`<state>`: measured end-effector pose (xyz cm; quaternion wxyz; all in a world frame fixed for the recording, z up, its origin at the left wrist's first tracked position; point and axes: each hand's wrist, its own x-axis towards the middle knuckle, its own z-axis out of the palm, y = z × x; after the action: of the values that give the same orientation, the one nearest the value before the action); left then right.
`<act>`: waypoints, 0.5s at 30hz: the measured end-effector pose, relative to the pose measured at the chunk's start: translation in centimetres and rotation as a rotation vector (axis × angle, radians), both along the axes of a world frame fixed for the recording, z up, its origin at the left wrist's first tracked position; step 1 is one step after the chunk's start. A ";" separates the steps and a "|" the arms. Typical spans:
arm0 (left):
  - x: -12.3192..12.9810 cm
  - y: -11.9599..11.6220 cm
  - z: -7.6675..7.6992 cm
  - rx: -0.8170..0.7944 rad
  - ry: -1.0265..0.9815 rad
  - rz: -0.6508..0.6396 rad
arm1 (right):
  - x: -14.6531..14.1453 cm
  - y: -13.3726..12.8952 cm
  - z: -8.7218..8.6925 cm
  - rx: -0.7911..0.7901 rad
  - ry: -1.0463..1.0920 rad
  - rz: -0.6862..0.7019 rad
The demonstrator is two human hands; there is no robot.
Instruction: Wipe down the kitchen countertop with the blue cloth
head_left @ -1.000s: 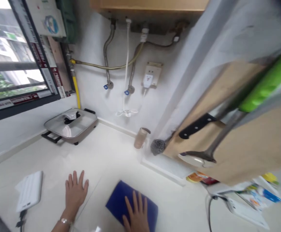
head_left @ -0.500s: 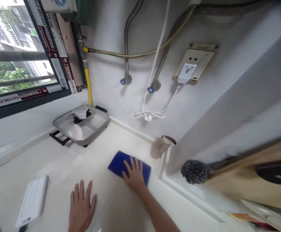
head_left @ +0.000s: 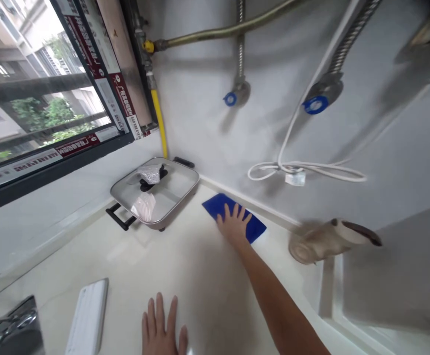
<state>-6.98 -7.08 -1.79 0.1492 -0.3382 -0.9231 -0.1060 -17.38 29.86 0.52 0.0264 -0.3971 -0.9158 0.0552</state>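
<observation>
My right hand (head_left: 234,226) lies flat with spread fingers on a blue cloth (head_left: 257,228), pressing it against the white countertop (head_left: 196,276) close to the back wall. The cloth is spread out, partly covered by the hand. My left hand (head_left: 161,328) rests palm down on the counter near the bottom of the view, fingers outstretched and holding nothing. Left of the cloth stands a rectangular electric pan (head_left: 155,190) with a glass lid, its knob partly wrapped in bubble wrap.
A white power strip (head_left: 88,315) lies at the lower left, beside a dark metallic edge with a sink-like shine (head_left: 15,325). A beige pipe stub (head_left: 321,241) sticks up at the right. Valves with blue knobs (head_left: 230,99) and a bundled white cable (head_left: 292,170) are on the wall.
My right hand has slid the blue cloth farther back toward the wall and nearer the pan. The view has shifted closer, and my left hand stays flat on the counter.
</observation>
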 end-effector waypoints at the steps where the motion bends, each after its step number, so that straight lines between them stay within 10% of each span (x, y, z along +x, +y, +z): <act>1: 0.1 0.0 0.0 -0.003 -0.016 0.006 | -1.0 -0.4 -0.1 0.008 0.008 -0.011; 7: 0.2 -0.1 0.5 -0.034 -0.040 -0.007 | -3.9 -6.1 -0.2 0.052 0.046 0.089; 15: 0.7 -0.3 0.9 0.083 -0.063 0.009 | -0.5 -16.0 0.9 -0.006 0.035 0.286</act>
<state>-6.23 -7.42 -0.92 0.1346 -0.3243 -0.9236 -0.1541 -17.83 13.83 1.44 0.0330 -0.2616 -0.9622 0.0679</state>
